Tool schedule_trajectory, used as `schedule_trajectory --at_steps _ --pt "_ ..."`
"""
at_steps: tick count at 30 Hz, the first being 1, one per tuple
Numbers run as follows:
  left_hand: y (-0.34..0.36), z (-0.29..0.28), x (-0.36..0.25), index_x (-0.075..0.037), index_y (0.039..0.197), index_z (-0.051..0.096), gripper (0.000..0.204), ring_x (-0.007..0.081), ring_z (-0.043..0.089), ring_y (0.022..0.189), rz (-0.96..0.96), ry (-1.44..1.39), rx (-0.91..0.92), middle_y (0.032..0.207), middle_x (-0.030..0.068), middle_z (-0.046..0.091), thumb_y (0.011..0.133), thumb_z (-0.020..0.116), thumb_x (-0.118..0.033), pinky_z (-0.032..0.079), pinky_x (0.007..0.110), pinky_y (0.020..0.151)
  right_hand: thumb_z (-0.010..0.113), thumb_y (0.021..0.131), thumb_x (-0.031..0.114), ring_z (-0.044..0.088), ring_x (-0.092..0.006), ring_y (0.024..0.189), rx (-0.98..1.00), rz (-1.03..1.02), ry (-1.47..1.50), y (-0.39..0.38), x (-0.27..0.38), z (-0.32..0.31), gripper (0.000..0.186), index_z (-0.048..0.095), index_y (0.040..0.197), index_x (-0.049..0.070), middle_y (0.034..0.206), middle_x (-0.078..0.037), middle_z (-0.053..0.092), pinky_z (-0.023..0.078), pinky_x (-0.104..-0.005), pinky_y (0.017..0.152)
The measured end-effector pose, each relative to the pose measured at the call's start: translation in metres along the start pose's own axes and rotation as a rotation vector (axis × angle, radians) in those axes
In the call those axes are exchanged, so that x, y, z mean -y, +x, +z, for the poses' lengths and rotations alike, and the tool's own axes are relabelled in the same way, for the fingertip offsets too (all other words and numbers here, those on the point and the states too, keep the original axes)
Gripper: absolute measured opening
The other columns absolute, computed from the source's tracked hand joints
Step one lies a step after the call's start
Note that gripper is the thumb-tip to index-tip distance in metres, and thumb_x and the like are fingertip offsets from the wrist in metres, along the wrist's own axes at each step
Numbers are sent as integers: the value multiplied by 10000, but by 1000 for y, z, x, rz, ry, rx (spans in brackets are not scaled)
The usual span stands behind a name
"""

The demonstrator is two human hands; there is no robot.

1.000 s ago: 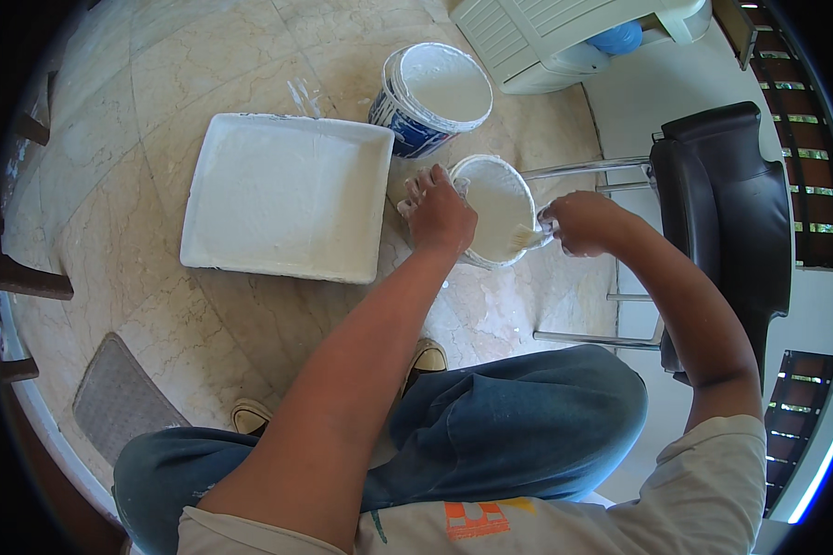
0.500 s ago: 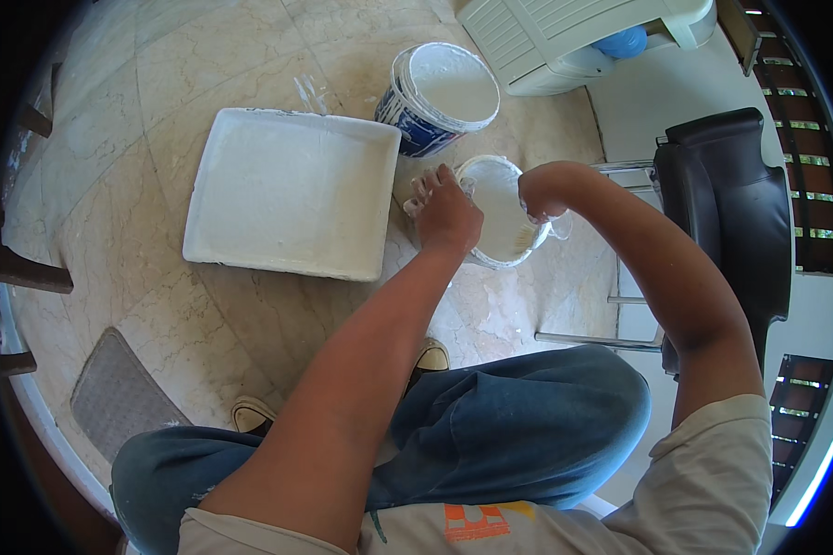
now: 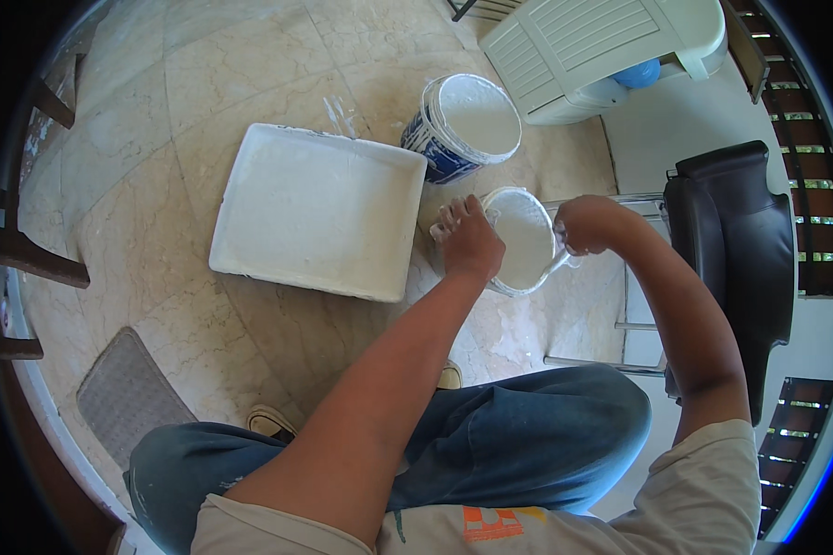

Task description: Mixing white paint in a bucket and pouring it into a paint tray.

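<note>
Head view: the small white bucket [image 3: 525,239] stands on the stone floor [image 3: 130,213], with the left hand [image 3: 469,242] closed on its near-left rim and the right hand [image 3: 585,224] fisted at its right rim; what that grip holds I cannot tell. Just behind the bucket stands a blue-and-white paint pail [image 3: 463,125]; left of the bucket lies a white square tray [image 3: 319,211], nearly touching; right of it a black chair [image 3: 745,259] crowds close, while bare floor opens beyond the tray.
</note>
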State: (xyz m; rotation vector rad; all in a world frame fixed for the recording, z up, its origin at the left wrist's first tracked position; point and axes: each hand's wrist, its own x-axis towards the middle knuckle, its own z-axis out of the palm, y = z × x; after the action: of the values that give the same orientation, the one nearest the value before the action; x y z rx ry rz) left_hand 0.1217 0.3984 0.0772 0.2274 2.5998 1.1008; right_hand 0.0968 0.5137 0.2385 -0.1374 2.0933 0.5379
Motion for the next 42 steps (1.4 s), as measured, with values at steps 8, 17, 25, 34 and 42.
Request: schedule_trajectory --at_steps 8,17,25,34,42 --pt "5 -1 2 -49 1226 421 464 319 377 1256 4 -30 -24 1266 141 444 825 589 -212 328 509 980 682 634 76 633 -348 696 49 119 110 -8 1 3 187 699 801 -5 797 -202 659 490 -408 619" --pt "4 -1 3 -57 1202 437 409 318 389 1255 2 -33 -30 1251 132 457 827 548 -177 322 524 977 690 665 55 643 -329 763 -47 67 98 1 5 -20 277 713 941 53 844 -176 677 495 -404 686" --pt "4 2 2 -45 1213 415 443 324 370 1262 1 -45 -55 1271 150 442 842 586 -217 337 517 979 696 678 94 639 -327 701 119 68 -61 18 16 -11 235 708 893 2 826 -180 677 503 -396 638" --pt "5 -2 3 -48 1221 418 472 303 359 1276 -28 -25 -18 1285 132 438 818 599 -213 325 509 992 696 750 217 656 -319 801 154 71 -118 31 27 -9 289 699 949 8 888 -163 683 509 -400 699" --pt "4 -4 2 -52 1241 415 493 305 362 1277 -16 -30 -9 1289 128 441 811 598 -212 324 508 993 697 718 124 639 -311 719 135 49 -93 36 22 -6 222 708 908 10 841 -175 677 500 -383 645"
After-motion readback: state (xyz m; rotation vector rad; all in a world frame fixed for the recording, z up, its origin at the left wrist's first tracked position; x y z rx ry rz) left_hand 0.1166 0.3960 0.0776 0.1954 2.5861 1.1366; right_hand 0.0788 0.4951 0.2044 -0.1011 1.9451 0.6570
